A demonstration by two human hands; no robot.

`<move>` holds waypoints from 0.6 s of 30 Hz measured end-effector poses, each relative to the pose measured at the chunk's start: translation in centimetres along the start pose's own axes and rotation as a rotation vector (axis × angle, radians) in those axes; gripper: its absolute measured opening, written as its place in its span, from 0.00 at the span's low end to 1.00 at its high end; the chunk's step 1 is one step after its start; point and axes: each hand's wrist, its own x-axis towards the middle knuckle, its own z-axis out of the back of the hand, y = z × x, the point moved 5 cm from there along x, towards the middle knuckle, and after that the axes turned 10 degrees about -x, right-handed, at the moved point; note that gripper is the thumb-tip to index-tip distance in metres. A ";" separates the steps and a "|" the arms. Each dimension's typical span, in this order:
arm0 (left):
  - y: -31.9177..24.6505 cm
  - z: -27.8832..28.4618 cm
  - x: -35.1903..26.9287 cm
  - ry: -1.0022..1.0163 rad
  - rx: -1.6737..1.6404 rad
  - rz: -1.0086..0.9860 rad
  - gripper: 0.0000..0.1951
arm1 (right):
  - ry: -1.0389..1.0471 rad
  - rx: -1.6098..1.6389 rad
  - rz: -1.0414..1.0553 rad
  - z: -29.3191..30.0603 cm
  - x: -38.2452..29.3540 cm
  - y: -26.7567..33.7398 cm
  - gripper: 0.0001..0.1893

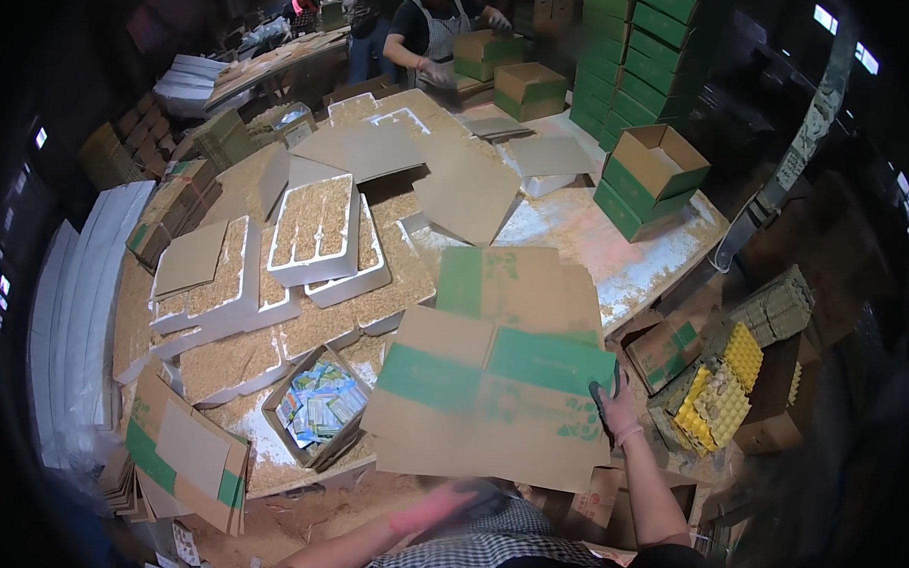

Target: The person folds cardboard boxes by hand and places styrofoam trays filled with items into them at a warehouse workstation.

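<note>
My right hand, in a pink and dark glove, grips the right edge of a flattened cardboard box with green bands. Another flat cardboard sheet with green printing lies beyond it on the table. My left hand, gloved alike and blurred, is low by my checked apron, just below the flattened box's near edge; its fingers are not clear. Left of the flattened box stands an open carton of blue and green printed packets.
White foam trays of wood shavings cover the table's left half. Green and brown cartons stand at the right. Yellow egg trays are beside the table. A co-worker handles cartons across it. Flattened cartons lean at the near left corner.
</note>
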 end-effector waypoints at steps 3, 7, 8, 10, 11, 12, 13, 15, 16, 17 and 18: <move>-2.6 4.8 -2.8 -0.272 0.175 -0.054 0.20 | -0.095 0.076 0.027 1.6 -0.3 0.1 0.25; -12.1 6.5 -5.3 -0.642 0.411 -0.465 0.23 | 0.036 1.071 -0.148 8.1 2.3 8.8 0.20; -15.8 5.7 -6.0 -0.742 0.633 -0.583 0.27 | 0.046 1.088 -0.004 11.5 3.4 12.3 0.19; -23.0 2.7 -6.3 -0.855 0.992 -0.755 0.36 | 0.065 1.041 0.213 16.9 6.1 15.9 0.19; -25.8 0.9 -6.2 -0.889 1.130 -0.804 0.42 | 0.090 0.987 0.292 18.3 7.9 16.8 0.21; -26.4 -0.3 -5.3 -0.827 1.193 -0.744 0.48 | 0.075 0.976 0.308 18.7 9.6 17.1 0.29; -26.7 -1.7 -3.4 -0.697 1.380 -0.661 0.52 | 0.091 0.978 0.322 18.5 11.2 16.8 0.29; -24.6 -5.1 -0.4 -0.289 1.583 -0.640 0.54 | 0.395 1.244 0.082 15.8 15.2 15.0 0.28; -23.5 -5.5 1.0 -0.187 1.625 -0.562 0.49 | 0.474 1.238 -0.040 14.6 16.7 13.2 0.30; -21.9 -5.4 2.7 -0.083 1.667 -0.469 0.44 | 0.486 1.251 -0.022 13.2 18.2 11.5 0.30; -20.8 -5.2 3.7 -0.249 1.830 -0.680 0.31 | 0.585 1.183 -0.093 10.7 19.3 9.6 0.29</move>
